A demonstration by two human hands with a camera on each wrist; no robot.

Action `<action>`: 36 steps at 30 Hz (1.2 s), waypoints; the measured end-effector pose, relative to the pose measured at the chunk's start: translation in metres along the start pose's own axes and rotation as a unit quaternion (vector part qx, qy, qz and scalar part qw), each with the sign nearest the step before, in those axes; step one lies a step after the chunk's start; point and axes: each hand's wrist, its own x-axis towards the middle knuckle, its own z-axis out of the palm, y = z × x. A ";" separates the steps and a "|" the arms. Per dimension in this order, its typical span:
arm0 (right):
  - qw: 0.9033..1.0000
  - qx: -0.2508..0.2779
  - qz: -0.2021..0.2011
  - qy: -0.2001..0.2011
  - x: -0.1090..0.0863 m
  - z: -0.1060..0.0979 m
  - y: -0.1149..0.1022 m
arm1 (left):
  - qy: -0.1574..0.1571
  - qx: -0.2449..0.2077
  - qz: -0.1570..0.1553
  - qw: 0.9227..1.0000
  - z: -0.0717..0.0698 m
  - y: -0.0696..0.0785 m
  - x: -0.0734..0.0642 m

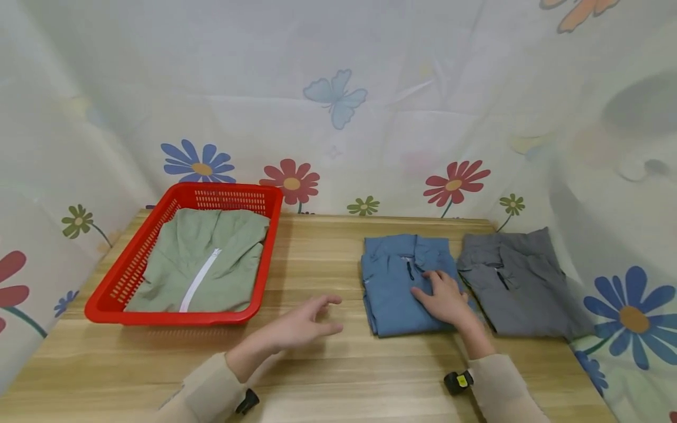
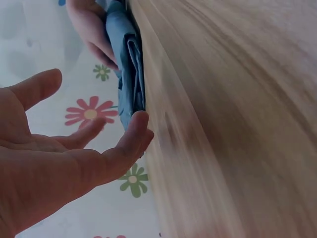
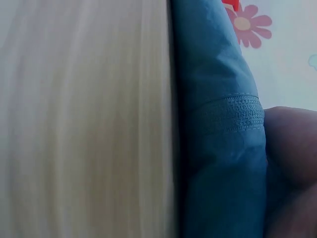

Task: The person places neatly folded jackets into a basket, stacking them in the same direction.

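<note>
A folded blue garment (image 1: pixel 388 305) with a short dark zip pull lies on the wooden table, right of the middle. My right hand (image 1: pixel 446 299) rests on its right part, thumb and fingers spread on the cloth. In the right wrist view, the garment's thick folded edge (image 3: pixel 223 163) shows, with only part of the hand in sight. My left hand (image 1: pixel 301 323) hovers over the table between the basket and the blue garment. Its fingers are apart and loosely bent, with nothing between them, as the left wrist view also shows.
On the left stands a red plastic basket (image 1: pixel 259 294) with a folded green jacket (image 1: pixel 180 258) with a white zip inside. A folded grey garment (image 1: pixel 534 294) lies just right of the blue one. A flower-printed sheet (image 1: pixel 381 147) hangs behind the table.
</note>
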 end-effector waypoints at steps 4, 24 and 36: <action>1.000 0.005 -0.003 0.017 0.002 0.005 -0.006 | 0.008 -0.014 -0.015 1.000 0.004 0.001 0.007; 0.996 0.065 -0.058 0.021 0.012 0.024 -0.034 | 0.118 -0.087 -0.077 0.986 0.000 -0.007 0.049; 0.991 0.100 -0.083 0.014 0.014 0.034 -0.049 | 0.171 -0.068 -0.072 0.980 -0.011 -0.012 0.051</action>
